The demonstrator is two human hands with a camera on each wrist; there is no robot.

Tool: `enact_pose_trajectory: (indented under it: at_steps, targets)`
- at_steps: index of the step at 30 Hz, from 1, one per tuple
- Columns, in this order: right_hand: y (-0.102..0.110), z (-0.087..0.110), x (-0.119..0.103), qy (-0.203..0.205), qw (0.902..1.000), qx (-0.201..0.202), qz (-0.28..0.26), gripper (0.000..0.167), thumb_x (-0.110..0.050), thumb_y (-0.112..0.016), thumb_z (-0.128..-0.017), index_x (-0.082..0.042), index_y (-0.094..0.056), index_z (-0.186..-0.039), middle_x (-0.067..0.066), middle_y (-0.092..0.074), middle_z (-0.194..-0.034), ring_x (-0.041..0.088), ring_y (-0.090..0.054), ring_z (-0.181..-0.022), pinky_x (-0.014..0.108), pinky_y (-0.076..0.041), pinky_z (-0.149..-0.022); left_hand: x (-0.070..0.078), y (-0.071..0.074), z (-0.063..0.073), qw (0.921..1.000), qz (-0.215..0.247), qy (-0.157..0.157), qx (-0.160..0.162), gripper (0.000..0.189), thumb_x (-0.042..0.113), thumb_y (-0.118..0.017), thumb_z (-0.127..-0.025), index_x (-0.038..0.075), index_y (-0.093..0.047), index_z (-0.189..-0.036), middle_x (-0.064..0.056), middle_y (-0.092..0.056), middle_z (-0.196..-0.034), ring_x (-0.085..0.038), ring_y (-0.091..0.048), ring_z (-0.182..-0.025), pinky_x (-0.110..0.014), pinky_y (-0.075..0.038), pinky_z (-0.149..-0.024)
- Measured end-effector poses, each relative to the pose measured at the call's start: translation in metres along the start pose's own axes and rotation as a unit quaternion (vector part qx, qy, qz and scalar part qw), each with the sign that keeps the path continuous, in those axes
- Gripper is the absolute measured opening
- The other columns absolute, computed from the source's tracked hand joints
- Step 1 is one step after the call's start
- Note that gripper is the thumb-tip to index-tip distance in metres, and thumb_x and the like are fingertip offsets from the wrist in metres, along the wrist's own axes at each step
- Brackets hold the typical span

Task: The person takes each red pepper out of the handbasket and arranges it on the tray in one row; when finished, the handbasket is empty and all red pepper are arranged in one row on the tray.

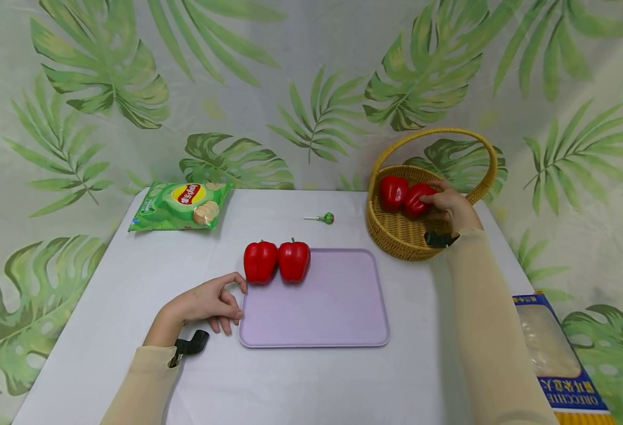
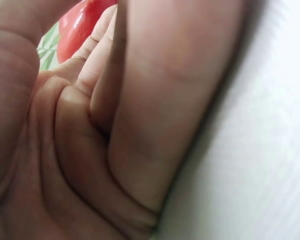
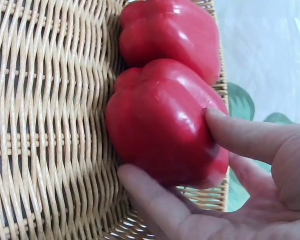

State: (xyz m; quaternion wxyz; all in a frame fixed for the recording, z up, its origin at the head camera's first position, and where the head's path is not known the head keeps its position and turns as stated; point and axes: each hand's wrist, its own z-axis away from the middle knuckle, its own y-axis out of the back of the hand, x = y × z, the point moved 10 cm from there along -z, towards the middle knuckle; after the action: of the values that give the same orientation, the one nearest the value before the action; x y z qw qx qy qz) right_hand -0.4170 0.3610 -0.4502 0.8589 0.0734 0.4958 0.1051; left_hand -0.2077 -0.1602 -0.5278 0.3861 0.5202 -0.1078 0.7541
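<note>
In the head view, my right hand reaches into a wicker basket and grips a red bell pepper. The thumb presses on its upper side and the fingers curve beneath it, as the right wrist view shows. Against it lies another red bell pepper inside the basket. My left hand lies beside a lilac tray, its loosely bent fingertips right at the tray's left edge. Two more red bell peppers sit side by side at the tray's far left corner.
A green chip bag lies at the back left of the white table. Beyond the tray is a lollipop. A blue pasta bag is at the right edge. The basket's tall handle arches over its back. A leaf-patterned cloth hangs behind.
</note>
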Motion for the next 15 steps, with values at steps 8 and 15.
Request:
enact_pose_trajectory:
  at_steps: [8,15]
  targets:
    - [-0.003,0.005,-0.005,0.008,0.9998,-0.01,-0.015,0.078,-0.005,-0.047,-0.11,-0.019,-0.001,-0.172,0.022,0.0,-0.177,0.044,-0.025,-0.159,0.058,-0.029,-0.128,0.001,-0.001,0.0,1.0,0.003,-0.001,-0.002,0.048,0.015,-0.079,-0.095,0.008,-0.047,-0.13,-0.008,-0.078,-0.083,-0.027,-0.078,-0.067,-0.031,-0.061,-0.055]
    - [0.0,0.018,-0.018,0.028,0.9989,0.006,0.037,0.074,-0.011,-0.047,-0.111,-0.02,-0.006,-0.172,0.023,-0.005,-0.177,0.043,-0.03,-0.157,0.055,-0.038,-0.125,0.0,0.0,0.001,1.0,0.006,0.003,-0.001,0.049,0.015,-0.079,-0.095,0.008,-0.047,-0.131,-0.009,-0.078,-0.084,-0.026,-0.078,-0.067,-0.031,-0.061,-0.055]
